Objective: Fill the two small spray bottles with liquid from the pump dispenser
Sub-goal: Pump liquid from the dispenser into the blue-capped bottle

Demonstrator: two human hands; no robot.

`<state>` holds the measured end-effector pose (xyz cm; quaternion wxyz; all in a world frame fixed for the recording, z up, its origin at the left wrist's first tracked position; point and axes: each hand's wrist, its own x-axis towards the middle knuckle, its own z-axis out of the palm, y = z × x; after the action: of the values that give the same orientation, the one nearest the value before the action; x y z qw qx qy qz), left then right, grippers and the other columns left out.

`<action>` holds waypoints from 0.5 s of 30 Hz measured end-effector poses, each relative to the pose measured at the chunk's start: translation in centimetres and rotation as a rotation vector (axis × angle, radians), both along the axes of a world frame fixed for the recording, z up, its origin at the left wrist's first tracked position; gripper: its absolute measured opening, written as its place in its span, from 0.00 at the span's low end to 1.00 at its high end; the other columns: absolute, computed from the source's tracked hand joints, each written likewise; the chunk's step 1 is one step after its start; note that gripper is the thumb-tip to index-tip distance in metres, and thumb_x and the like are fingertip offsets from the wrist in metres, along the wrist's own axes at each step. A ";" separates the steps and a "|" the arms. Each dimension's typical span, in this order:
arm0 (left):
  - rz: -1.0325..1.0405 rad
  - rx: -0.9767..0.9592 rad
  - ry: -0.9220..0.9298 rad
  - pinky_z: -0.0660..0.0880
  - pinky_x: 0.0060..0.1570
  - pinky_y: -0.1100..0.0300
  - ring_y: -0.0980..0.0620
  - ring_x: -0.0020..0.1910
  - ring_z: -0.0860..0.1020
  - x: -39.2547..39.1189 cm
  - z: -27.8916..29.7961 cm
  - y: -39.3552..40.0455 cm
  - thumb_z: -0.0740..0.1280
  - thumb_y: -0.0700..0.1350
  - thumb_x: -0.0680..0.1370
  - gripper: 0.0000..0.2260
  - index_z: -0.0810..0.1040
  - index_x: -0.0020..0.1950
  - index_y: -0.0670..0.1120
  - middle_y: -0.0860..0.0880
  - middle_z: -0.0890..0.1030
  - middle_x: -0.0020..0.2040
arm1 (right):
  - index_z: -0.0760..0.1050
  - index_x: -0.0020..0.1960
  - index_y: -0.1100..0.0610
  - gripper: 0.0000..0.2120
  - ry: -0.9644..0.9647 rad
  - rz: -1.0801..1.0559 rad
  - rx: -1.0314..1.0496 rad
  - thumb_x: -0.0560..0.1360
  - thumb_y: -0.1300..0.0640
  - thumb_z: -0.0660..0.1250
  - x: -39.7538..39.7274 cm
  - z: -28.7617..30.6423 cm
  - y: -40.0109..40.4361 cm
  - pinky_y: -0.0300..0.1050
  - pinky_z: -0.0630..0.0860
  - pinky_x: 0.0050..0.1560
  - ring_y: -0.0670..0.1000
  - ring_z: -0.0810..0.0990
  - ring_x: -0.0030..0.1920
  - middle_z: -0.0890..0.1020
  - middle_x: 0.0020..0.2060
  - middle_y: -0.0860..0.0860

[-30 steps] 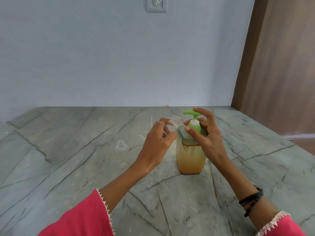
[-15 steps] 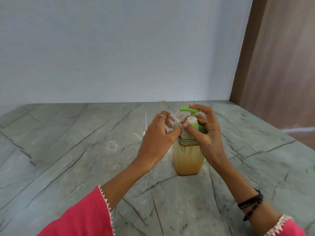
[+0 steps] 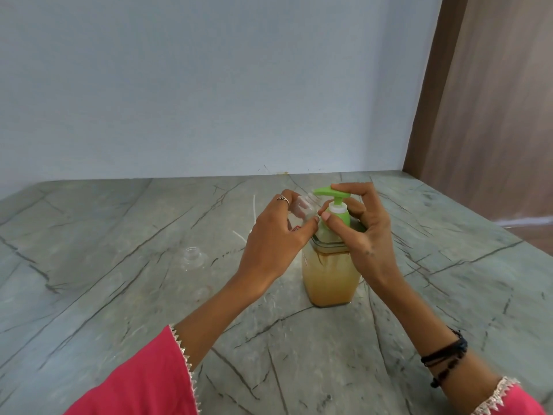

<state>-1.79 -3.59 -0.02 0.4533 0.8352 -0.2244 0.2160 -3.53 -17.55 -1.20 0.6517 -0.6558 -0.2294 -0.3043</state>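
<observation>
Gripped in the left hand (image 3: 270, 250), a small clear spray bottle (image 3: 302, 208) was tilted so that its open neck pointed toward the green nozzle of the pump dispenser (image 3: 330, 259), with the thumb and fingers closed around its body and a ring showing on one finger. That bottle was held off the counter, just to the left of the dispenser's pump head (image 3: 330, 193), its mouth very close under the nozzle tip; whether the two touched could not be told. On the other side of the dispenser, the right hand (image 3: 366, 235) wrapped the collar of the pump, thumb pressed against the green neck and the index finger lying on top of the pump head, so that hand was closed on the dispenser. The dispenser itself stood upright on the grey veined counter (image 3: 119, 295), a square clear body holding amber liquid nearly up to its shoulder. Well to the left of the dispenser, a second small clear piece (image 3: 194, 256) sat upright on the counter by itself, too blurred to say whether it was a bottle or a cap. Behind the left hand, left of the dispenser, thin white tubes (image 3: 254, 209) lay on the counter. Pink sleeves with pale trim covered both forearms, and dark bands (image 3: 446, 354) circled the right wrist.
</observation>
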 end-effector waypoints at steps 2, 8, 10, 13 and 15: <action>-0.001 -0.005 0.000 0.68 0.33 0.77 0.62 0.35 0.73 0.0 0.1 0.0 0.68 0.49 0.75 0.08 0.70 0.49 0.53 0.57 0.75 0.48 | 0.72 0.56 0.47 0.17 -0.007 -0.009 -0.029 0.72 0.62 0.69 0.0 0.0 0.0 0.45 0.80 0.44 0.54 0.84 0.48 0.84 0.48 0.55; -0.005 -0.021 0.005 0.69 0.33 0.74 0.65 0.35 0.73 0.0 0.1 0.0 0.68 0.49 0.74 0.08 0.70 0.48 0.53 0.60 0.75 0.45 | 0.71 0.62 0.45 0.22 -0.022 -0.049 -0.101 0.73 0.63 0.67 0.1 -0.2 -0.2 0.38 0.77 0.49 0.49 0.82 0.51 0.83 0.48 0.48; 0.004 -0.013 0.006 0.68 0.32 0.72 0.62 0.33 0.72 0.0 0.1 0.0 0.68 0.49 0.74 0.08 0.70 0.48 0.52 0.61 0.75 0.44 | 0.71 0.62 0.47 0.21 -0.022 -0.046 -0.096 0.72 0.63 0.67 0.1 -0.1 -0.2 0.37 0.77 0.47 0.48 0.82 0.50 0.82 0.49 0.49; 0.008 -0.001 -0.004 0.68 0.31 0.73 0.60 0.32 0.72 0.1 0.1 0.1 0.68 0.49 0.74 0.08 0.71 0.49 0.52 0.62 0.74 0.42 | 0.71 0.60 0.47 0.20 -0.027 -0.042 -0.088 0.72 0.63 0.68 0.1 -0.1 -0.2 0.35 0.76 0.45 0.47 0.83 0.49 0.82 0.49 0.51; 0.011 0.010 0.001 0.69 0.31 0.73 0.59 0.32 0.71 0.0 0.2 0.1 0.68 0.49 0.74 0.08 0.70 0.49 0.51 0.62 0.73 0.41 | 0.70 0.60 0.47 0.20 -0.026 -0.040 -0.090 0.72 0.63 0.68 0.1 -0.1 -0.2 0.36 0.77 0.47 0.48 0.83 0.50 0.83 0.50 0.52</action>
<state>-1.74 -3.53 0.21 0.4479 0.8388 -0.2207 0.2172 -3.44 -17.74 -1.28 0.6121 -0.6851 -0.2380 -0.3151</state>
